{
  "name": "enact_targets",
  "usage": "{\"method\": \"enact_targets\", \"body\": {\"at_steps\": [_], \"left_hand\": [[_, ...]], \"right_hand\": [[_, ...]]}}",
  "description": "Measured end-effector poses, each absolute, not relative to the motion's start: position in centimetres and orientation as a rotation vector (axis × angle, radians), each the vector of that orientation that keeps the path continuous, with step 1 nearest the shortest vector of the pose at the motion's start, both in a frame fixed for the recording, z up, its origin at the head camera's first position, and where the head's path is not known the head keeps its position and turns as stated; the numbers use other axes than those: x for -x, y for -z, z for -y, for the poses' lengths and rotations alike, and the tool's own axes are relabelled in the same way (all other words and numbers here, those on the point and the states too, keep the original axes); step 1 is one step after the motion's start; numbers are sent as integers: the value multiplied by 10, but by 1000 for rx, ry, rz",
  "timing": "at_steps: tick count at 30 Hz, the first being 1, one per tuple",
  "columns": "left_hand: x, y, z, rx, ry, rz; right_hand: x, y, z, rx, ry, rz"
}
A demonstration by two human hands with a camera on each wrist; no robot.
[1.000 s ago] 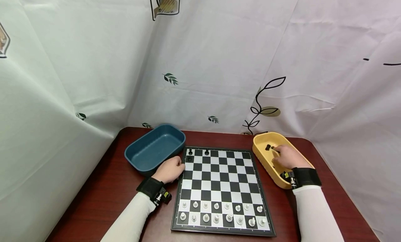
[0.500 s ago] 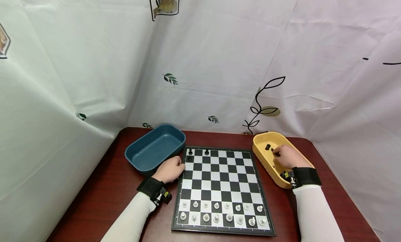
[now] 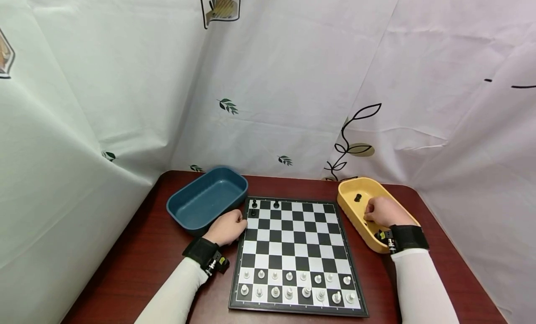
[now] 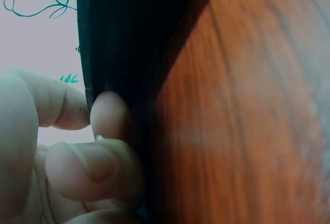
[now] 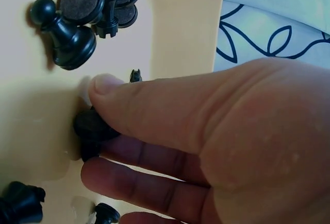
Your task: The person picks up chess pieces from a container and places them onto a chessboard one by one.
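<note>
My left hand (image 3: 227, 227) pinches the left edge of a black-and-white chessboard (image 3: 299, 238); in the left wrist view its thumb (image 4: 95, 167) and fingers meet at the dark board edge. My right hand (image 3: 387, 211) is inside a yellow tray (image 3: 351, 218). There, in the right wrist view, a black chess piece (image 5: 93, 126) lies between the thumb and fingers, partly hidden by them. Around it are a black pawn (image 5: 67, 36), a cluster of other black pieces (image 5: 111, 2) and a black piece (image 5: 20, 203) at lower left.
White chessmen (image 3: 306, 291) fill the board's two near rows. A few black pieces (image 3: 276, 203) stand at its far left corner. A blue tray (image 3: 180, 217) sits left of the board, and a hanging cloth (image 3: 293, 82) borders the table's back and sides.
My right hand has drawn slightly back in the yellow tray and its fingers have curled in. The small black pieces at its fingertips are now out of sight. The left hand stays put.
</note>
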State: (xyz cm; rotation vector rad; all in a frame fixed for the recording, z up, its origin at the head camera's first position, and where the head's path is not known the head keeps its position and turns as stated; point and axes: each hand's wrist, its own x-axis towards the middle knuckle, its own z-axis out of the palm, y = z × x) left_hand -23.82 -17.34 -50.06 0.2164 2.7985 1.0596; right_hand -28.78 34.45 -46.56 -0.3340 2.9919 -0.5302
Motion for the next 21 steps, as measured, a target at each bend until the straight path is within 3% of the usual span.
{"method": "enact_targets", "body": {"at_steps": [21], "left_hand": [[239,501,174,-217,-1057,-2800]], "right_hand": [[286,457,-340,245,564,-2970]]}}
